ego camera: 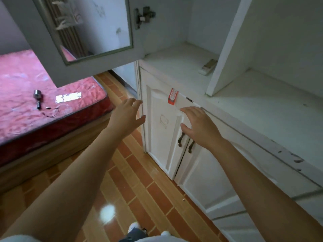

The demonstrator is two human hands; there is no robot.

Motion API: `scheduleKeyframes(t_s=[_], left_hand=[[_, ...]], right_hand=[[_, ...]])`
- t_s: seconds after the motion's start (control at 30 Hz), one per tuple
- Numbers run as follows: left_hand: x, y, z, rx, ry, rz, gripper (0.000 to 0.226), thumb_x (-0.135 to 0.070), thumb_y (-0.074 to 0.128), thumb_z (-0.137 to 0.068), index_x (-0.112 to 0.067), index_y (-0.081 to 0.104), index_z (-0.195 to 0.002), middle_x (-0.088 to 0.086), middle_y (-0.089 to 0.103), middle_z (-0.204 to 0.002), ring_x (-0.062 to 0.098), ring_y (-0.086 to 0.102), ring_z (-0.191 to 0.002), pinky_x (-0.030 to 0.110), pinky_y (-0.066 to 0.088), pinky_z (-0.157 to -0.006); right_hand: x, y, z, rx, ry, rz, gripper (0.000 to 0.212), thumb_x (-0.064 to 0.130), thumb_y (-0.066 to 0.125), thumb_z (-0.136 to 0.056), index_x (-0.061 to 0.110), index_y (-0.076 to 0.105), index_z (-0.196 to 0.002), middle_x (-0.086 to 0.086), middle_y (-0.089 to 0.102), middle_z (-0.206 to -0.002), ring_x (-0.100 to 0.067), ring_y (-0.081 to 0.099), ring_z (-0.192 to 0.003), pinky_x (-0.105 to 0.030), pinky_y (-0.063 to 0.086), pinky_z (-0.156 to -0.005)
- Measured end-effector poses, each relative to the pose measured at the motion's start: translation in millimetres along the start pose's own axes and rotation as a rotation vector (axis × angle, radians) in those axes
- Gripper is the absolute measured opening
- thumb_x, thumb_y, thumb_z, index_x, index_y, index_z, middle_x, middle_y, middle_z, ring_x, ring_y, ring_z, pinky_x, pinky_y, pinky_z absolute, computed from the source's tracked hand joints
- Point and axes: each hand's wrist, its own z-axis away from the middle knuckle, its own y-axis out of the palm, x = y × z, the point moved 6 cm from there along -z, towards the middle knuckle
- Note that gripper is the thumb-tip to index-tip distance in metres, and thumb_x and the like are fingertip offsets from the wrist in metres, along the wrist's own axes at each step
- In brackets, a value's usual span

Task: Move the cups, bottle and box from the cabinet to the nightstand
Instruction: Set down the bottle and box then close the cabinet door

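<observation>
Left hand (128, 114) and right hand (199, 126) spread, empty. Risk: head strikes open glass door (83, 32) above; cups, bottle unseen.

Both empty hands — left (126, 116), right (199, 127) — spread before the cabinet (162, 137).

small red-and-white box (172, 96), upright, on white cabinet (262, 109) ledge edge
</observation>
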Motion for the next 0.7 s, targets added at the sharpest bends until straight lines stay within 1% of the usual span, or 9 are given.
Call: scheduleKeyframes(t_s=[0.1,0.27,0.47,0.57,0.7], left_hand=[[6,-14,2,-0.030,-0.043,-0.004,0.051,-0.031,0.057,-0.088,-0.012,0.044,-0.133,0.011,0.047,-0.138,0.028,0.042,-0.127,0.042,0.041,-0.097],[16,-47,-1,-0.114,-0.095,-0.036,0.052,-0.028,0.059,-0.086,-0.010,0.045,-0.133,0.013,0.048,-0.136,0.029,0.042,-0.126,0.040,0.039,-0.097],[33,-100,-9,-0.243,-0.131,-0.076,0.052,-0.027,0.062,-0.085,-0.010,0.045,-0.132,0.011,0.047,-0.137,0.030,0.044,-0.124,0.041,0.039,-0.097],[47,-125,-11,-0.304,-0.142,-0.104,0.052,-0.026,0.062,-0.083,-0.010,0.047,-0.130,0.012,0.050,-0.133,0.030,0.045,-0.123,0.043,0.040,-0.097],[65,-159,-5,-0.395,-0.167,-0.130,0.048,-0.026,0.063,-0.083,-0.008,0.050,-0.126,0.013,0.053,-0.127,0.030,0.048,-0.118,0.039,0.042,-0.090]], right_hand=[[6,-6,-13,-0.026,-0.061,-0.009,0.049,0.025,0.050,-0.090,0.012,0.039,-0.137,-0.007,0.044,-0.140,-0.022,0.033,-0.133,-0.033,0.026,-0.110],[24,-19,-38,-0.064,-0.143,-0.034,0.048,0.025,0.052,-0.090,0.011,0.041,-0.134,-0.008,0.047,-0.138,-0.025,0.035,-0.132,-0.040,0.030,-0.111],[62,-52,-72,-0.162,-0.245,-0.031,0.048,0.026,0.048,-0.091,0.013,0.037,-0.137,-0.004,0.043,-0.142,-0.020,0.031,-0.134,-0.032,0.025,-0.110],[84,-71,-86,-0.223,-0.295,-0.044,0.049,0.026,0.049,-0.091,0.013,0.037,-0.137,-0.005,0.043,-0.142,-0.022,0.033,-0.133,-0.032,0.026,-0.109],[113,-86,-106,-0.271,-0.357,-0.072,0.049,0.027,0.049,-0.091,0.014,0.037,-0.137,-0.004,0.044,-0.141,-0.022,0.033,-0.132,-0.032,0.026,-0.109]])
